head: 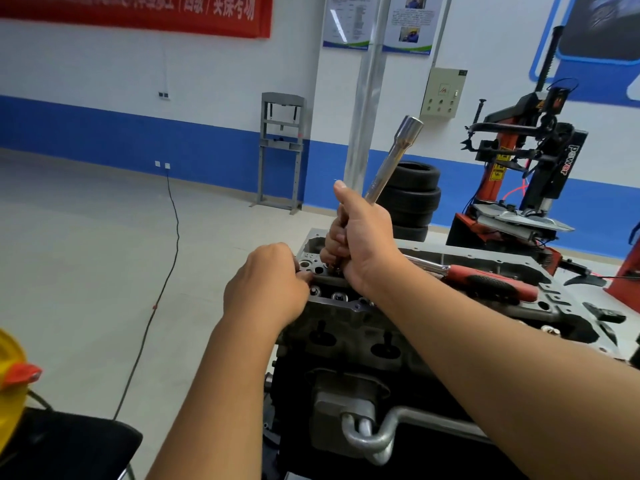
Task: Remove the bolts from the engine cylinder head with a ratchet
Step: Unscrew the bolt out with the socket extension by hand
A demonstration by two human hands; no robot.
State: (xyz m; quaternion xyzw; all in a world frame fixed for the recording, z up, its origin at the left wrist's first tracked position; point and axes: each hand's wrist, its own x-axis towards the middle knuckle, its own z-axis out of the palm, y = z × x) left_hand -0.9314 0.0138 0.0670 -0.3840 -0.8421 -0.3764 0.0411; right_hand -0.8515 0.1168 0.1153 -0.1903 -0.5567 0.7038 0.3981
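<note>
my right hand [363, 237] is wrapped in a fist round a chrome extension bar [394, 157], thumb up along the shaft, fingers curled tight and stacked one over the other. the bar tilts up and to the right out of the top of the fist, and its wide socket end [412, 124] points at the ceiling. the lower end is hidden under my fingers, right over the head [349, 317], so i cannot tell whether it touches a bolt.

my left hand [268, 284] sits at the near left corner of the head, knuckles toward me, fingertips bent down against the top edge of the casting. they seem to pinch something small there, but the hand covers it and i cannot tell what.

the head lies on top of the engine block, in the lower middle of my view. along its near edge i see a row of round recesses [337, 296] with shiny metal in them (bolts or valve parts, too small to say). the ratchet [485, 277], with a red and black handle, lies flat on the head behind my right wrist, untouched, its chrome neck pointing toward my right hand.

behind the engine stands a pile of black tyres [414, 199], and to the right a red and black tyre changer [523, 168]. a grey press frame [280, 150] stands against the blue-and-white wall, and a black cable [166, 268] runs over the floor on the left. a yellow and red object [12, 372] shows at the bottom left edge.
</note>
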